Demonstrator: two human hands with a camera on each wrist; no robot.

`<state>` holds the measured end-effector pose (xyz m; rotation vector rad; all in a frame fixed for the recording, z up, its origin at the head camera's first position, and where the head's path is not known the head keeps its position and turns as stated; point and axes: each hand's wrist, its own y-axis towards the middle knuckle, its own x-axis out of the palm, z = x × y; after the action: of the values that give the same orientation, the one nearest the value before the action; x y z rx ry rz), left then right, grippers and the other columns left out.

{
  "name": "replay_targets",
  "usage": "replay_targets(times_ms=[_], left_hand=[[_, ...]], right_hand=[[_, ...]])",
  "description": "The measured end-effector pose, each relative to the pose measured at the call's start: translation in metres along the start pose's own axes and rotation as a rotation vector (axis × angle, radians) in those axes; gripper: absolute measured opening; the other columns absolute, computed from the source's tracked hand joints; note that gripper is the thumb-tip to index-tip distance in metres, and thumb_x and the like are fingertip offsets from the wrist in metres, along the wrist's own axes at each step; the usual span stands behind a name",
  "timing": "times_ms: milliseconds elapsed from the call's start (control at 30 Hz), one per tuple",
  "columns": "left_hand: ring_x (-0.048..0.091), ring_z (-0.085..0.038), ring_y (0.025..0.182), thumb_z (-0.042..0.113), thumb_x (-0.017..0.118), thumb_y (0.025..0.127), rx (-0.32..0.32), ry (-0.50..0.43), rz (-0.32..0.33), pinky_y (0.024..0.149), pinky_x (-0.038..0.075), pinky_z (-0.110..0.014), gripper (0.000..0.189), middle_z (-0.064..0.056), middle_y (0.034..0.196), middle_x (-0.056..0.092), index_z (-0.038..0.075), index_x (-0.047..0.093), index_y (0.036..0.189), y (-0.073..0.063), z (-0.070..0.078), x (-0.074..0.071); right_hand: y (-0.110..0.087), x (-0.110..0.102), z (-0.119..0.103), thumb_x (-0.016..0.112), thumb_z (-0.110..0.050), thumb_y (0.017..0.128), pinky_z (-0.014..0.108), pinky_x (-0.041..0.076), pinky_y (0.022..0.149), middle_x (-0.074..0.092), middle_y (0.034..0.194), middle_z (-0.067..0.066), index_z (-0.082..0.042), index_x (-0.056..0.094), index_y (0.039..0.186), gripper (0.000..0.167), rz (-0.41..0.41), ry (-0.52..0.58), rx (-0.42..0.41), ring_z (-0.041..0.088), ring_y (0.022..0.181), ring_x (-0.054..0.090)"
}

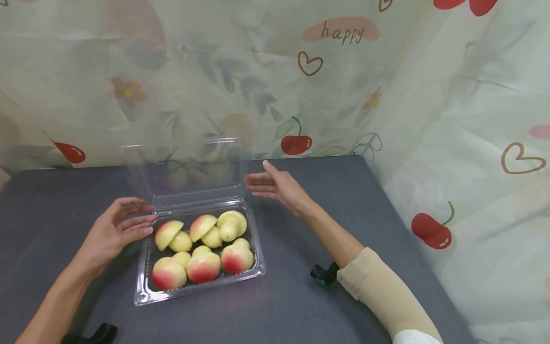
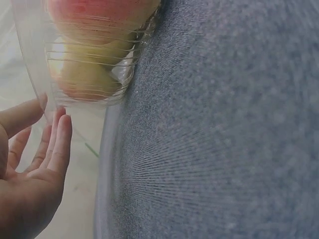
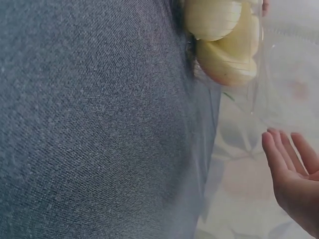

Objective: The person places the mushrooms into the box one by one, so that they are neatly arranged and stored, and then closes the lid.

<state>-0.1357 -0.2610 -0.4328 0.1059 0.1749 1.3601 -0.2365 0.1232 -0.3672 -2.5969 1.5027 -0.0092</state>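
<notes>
A clear plastic box (image 1: 199, 292) holds several mushroom-shaped pieces (image 1: 203, 267), pale yellow with red-blushed caps. Its transparent lid (image 1: 195, 191) is hinged at the back and tilts up and away. My left hand (image 1: 116, 229) is at the box's back left side, its loosely extended fingertips at the rim. In the left wrist view, the thumb and fingers (image 2: 62, 139) reach the rim's edge. My right hand (image 1: 281, 186) has straight fingers and a raised thumb, its fingertips beside the lid's right edge. The right wrist view shows that hand (image 3: 294, 174) a little apart from the box.
A dark grey cloth-covered table (image 1: 301, 306) lies under the box. Behind and to the right hangs a pale curtain (image 1: 258, 71) printed with cherries, hearts and flowers. Black straps (image 1: 324, 274) sit at both wrists.
</notes>
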Motion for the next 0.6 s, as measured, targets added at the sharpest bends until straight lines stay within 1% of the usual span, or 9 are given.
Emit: replay_targets(times_ms=[100, 167, 233, 333, 400, 500, 600], left_hand=[[0.067, -0.010, 0.106, -0.011, 0.068, 0.088, -0.012, -0.016, 0.013, 0.082, 0.056, -0.025, 0.057, -0.007, 0.125, 0.058, 0.004, 0.042, 0.136, -0.001, 0.001, 0.000], [0.068, -0.009, 0.104, -0.010, 0.069, 0.087, -0.028, 0.021, 0.041, 0.080, 0.057, -0.025, 0.056, -0.005, 0.125, 0.060, 0.002, 0.044, 0.135, -0.002, 0.002, 0.001], [0.069, -0.008, 0.102, -0.008, 0.071, 0.087, -0.036, 0.102, 0.066, 0.079, 0.057, -0.024, 0.056, -0.001, 0.124, 0.062, 0.001, 0.045, 0.135, -0.002, 0.003, 0.001], [0.069, -0.005, 0.098, -0.003, 0.074, 0.086, -0.039, 0.248, 0.105, 0.076, 0.057, -0.022, 0.055, 0.003, 0.122, 0.063, 0.002, 0.048, 0.134, -0.003, 0.005, 0.004], [0.069, -0.004, 0.096, -0.002, 0.075, 0.086, -0.032, 0.301, 0.117, 0.076, 0.057, -0.021, 0.054, 0.004, 0.122, 0.063, 0.002, 0.050, 0.133, -0.003, 0.006, 0.005], [0.069, -0.003, 0.095, -0.002, 0.076, 0.085, -0.026, 0.320, 0.134, 0.075, 0.056, -0.020, 0.054, 0.005, 0.121, 0.064, 0.003, 0.051, 0.132, -0.004, 0.006, 0.008], [0.068, -0.001, 0.095, -0.004, 0.076, 0.084, -0.016, 0.331, 0.145, 0.075, 0.056, -0.019, 0.060, 0.005, 0.122, 0.063, 0.004, 0.048, 0.136, -0.006, 0.004, 0.010]], right_hand=[[-0.004, 0.001, -0.002, 0.038, -0.060, 0.102, 0.034, 0.049, 0.101, 0.061, 0.136, 0.009, -0.003, 0.060, 0.136, 0.070, -0.016, -0.014, 0.002, 0.022, 0.123, 0.060], [-0.005, 0.001, -0.002, 0.039, -0.063, 0.100, 0.033, 0.048, 0.101, 0.060, 0.137, 0.008, -0.004, 0.059, 0.137, 0.073, -0.025, -0.024, 0.003, 0.021, 0.124, 0.059], [-0.006, 0.002, -0.001, 0.039, -0.064, 0.099, 0.033, 0.048, 0.102, 0.060, 0.138, 0.007, -0.005, 0.058, 0.138, 0.074, -0.031, -0.036, 0.003, 0.019, 0.125, 0.058], [-0.008, 0.003, 0.000, 0.038, -0.064, 0.100, 0.032, 0.047, 0.103, 0.059, 0.139, 0.005, -0.007, 0.058, 0.139, 0.072, -0.033, -0.062, -0.001, 0.017, 0.126, 0.057], [-0.010, 0.003, 0.000, 0.038, -0.063, 0.100, 0.032, 0.046, 0.104, 0.059, 0.139, 0.004, -0.008, 0.058, 0.139, 0.071, -0.031, -0.080, -0.005, 0.016, 0.127, 0.057], [-0.012, 0.004, 0.001, 0.037, -0.064, 0.100, 0.030, 0.044, 0.105, 0.059, 0.139, 0.003, -0.009, 0.058, 0.139, 0.071, -0.027, -0.113, -0.010, 0.015, 0.127, 0.056], [-0.015, 0.005, 0.003, 0.037, -0.066, 0.099, 0.029, 0.043, 0.106, 0.060, 0.138, 0.002, -0.010, 0.059, 0.139, 0.073, -0.021, -0.148, -0.010, 0.012, 0.127, 0.056]])
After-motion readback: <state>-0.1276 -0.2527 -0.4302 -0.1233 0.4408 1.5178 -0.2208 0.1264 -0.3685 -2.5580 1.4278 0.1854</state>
